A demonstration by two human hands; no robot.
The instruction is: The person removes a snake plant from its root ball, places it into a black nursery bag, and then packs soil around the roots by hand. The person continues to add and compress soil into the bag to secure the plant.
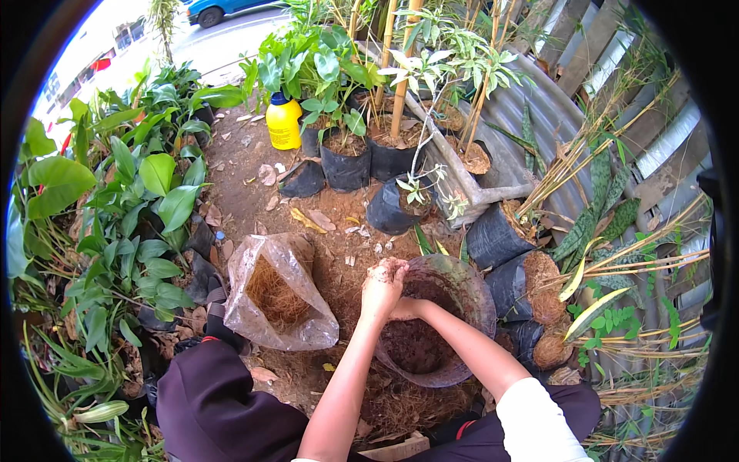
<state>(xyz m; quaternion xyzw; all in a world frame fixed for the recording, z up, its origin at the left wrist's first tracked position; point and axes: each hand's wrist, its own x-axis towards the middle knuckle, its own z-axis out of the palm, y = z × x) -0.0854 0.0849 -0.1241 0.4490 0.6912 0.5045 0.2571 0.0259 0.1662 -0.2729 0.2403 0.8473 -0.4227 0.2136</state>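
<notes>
My left hand (385, 284), smeared with soil, is raised over the left rim of a round basin (462, 369) with its fingers curled. Whether anything lies inside those fingers is hidden. Just below and behind it, my right hand (407, 309) reaches across the basin; its fingers are covered by the left wrist. Dark, moist soil (420, 343) lies in the basin and coats its inner wall. To the left of my hands stands a clear plastic bag (312, 332), its mouth spread wide, with brown coconut fibre (274, 297) inside.
A yellow spray bottle (283, 124) with a blue top stands near potted plants. Black polybags (499, 237) line the right side, by a concrete trough (470, 193) and corrugated sheets (542, 138). Leafy plants (156, 213) crowd the left. Loose fibre (410, 404) lies below the basin.
</notes>
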